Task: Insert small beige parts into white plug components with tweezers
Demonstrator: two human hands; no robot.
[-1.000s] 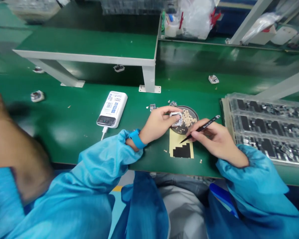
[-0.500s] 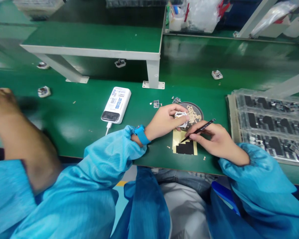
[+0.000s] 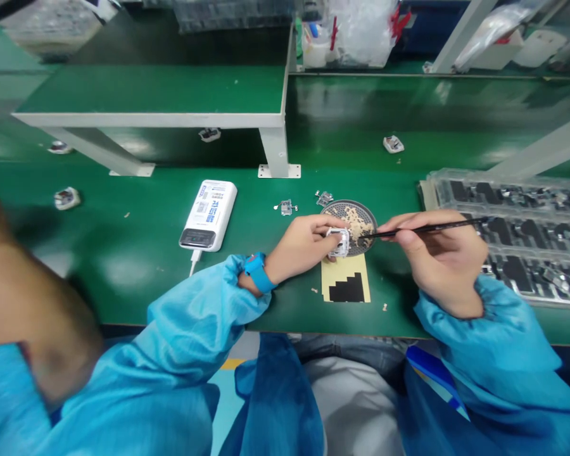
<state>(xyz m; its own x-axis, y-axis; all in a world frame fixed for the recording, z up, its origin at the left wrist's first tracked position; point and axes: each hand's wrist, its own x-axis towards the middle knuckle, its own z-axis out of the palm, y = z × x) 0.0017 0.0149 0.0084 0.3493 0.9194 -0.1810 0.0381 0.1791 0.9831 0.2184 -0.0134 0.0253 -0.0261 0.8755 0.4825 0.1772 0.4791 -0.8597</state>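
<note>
Pinched in my left hand (image 3: 308, 244) is a small white housing (image 3: 339, 242), held at the near left edge of a round dark dish (image 3: 371, 218). Small beige pieces (image 3: 358, 221) lie heaped in that dish. My right hand (image 3: 439, 253) grips black tweezers (image 3: 432, 227), whose tip is over the dish among the beige pieces; whether the tip holds one is too small to tell. Just below the dish lies a yellow sheet (image 3: 330, 271) with a stepped black patch (image 3: 346, 290).
Clear trays of parts (image 3: 517, 269) stand at the right. A white power bank (image 3: 209, 215) with a cable lies at the left. Two metal parts (image 3: 285, 207) sit behind my left hand. A raised green shelf (image 3: 171, 88) stands behind. Another person's arm (image 3: 33, 304) is at the far left.
My right hand has moved the tweezers from the yellow sheet to the dish, turning them flatter. My left hand still holds the white housing, now tilted differently. The whole view has shifted slightly.
</note>
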